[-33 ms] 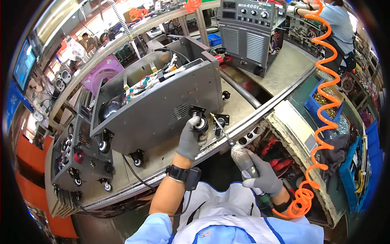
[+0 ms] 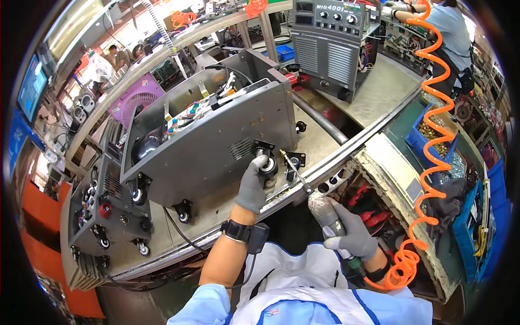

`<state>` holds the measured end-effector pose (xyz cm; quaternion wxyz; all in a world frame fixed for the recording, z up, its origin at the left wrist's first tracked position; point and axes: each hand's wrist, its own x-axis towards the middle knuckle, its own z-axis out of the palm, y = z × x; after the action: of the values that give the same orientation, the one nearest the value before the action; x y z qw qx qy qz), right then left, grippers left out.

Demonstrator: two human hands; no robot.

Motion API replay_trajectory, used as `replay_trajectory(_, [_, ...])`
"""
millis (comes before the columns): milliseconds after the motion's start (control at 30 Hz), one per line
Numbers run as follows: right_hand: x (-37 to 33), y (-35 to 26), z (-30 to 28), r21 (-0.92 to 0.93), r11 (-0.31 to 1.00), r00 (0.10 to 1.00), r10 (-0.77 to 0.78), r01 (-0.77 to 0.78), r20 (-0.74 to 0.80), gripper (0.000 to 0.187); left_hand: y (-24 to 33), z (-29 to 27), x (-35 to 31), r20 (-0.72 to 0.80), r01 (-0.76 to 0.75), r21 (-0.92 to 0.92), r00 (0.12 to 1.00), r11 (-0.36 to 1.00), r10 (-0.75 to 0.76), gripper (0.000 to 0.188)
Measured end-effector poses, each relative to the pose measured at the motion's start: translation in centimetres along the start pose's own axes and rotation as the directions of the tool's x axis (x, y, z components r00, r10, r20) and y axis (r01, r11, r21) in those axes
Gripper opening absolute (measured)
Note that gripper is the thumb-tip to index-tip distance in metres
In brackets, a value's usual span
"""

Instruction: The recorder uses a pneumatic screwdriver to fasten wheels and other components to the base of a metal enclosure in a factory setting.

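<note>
Workshop bench (image 2: 214, 213), metal-edged, crowded: a purple fan (image 2: 138, 97) at far left, a grey welding machine (image 2: 325, 35) upright at the far side, a co-worker (image 2: 452, 32) at far right.

Before you, a grey chassis (image 2: 200, 162), wiring showing at its top. It probably lies on its side so that the caster-bearing panel faces you; two casters sit at its left end.

Your left hand (image 2: 253, 181) is curled closely around a swivel caster (image 2: 268, 167) at the panel's right end. Mounting plate seems flat to the metal; presumably you grip by the wheel to leave the plate's holes uncovered.

Your right hand (image 2: 352, 235) is wrapped round a pneumatic screwdriver (image 2: 323, 214), bit angled far-left, tip near the plate but apart. Screw on tip: cannot tell. An orange coiled hose (image 2: 428, 221) hangs at right, likely coiled to give slack.

Spare caster (image 2: 295, 162) lies just right of the held one. Blue fastener bin (image 2: 420, 146) stands farther right, apparently for easy reach.
</note>
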<state>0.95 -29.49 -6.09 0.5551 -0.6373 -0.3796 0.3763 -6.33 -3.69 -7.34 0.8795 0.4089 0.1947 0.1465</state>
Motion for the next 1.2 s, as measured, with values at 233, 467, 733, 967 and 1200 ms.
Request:
replay_trajectory(233, [0.9, -0.2, -0.5, 0.040, 0.998, 0.999, 0.040, -0.041, 0.004, 0.094, -0.7, 1.6, 0.9, -0.200, -0.184, 0.372, 0.941, 0.910, 0.272, 0.017])
replay_trajectory(467, [2.4, -0.4, 0.3, 0.075, 0.997, 0.999, -0.019, 0.022, -0.044, 0.090, -1.9, -0.2, 3.4, -0.007, -0.409, 0.794, 0.734, 0.450, 0.679, 0.029])
replay_trajectory(733, [5.1, -0.8, -1.0, 0.129, 0.991, 0.994, -0.021, 0.035, -0.109, 0.090, 1.7, 4.3, 6.6, -0.101, -0.467, 0.489, 0.808, 0.737, 0.580, 0.031])
replay_trajectory(967, [6.2, -2.5, -4.1, 0.180, 0.983, 0.998, -0.014, 0.024, -0.055, 0.089, 2.8, 6.5, 6.4, -0.230, -0.389, 0.526, 0.791, 0.756, 0.567, 0.039])
replay_trajectory(1200, [6.4, -3.7, -5.1, 0.011, 0.985, 0.980, -0.173, 0.175, -0.099, 0.089, 2.4, 7.2, 5.8, -0.219, -0.337, 0.399, 0.868, 0.853, 0.446, 0.020])
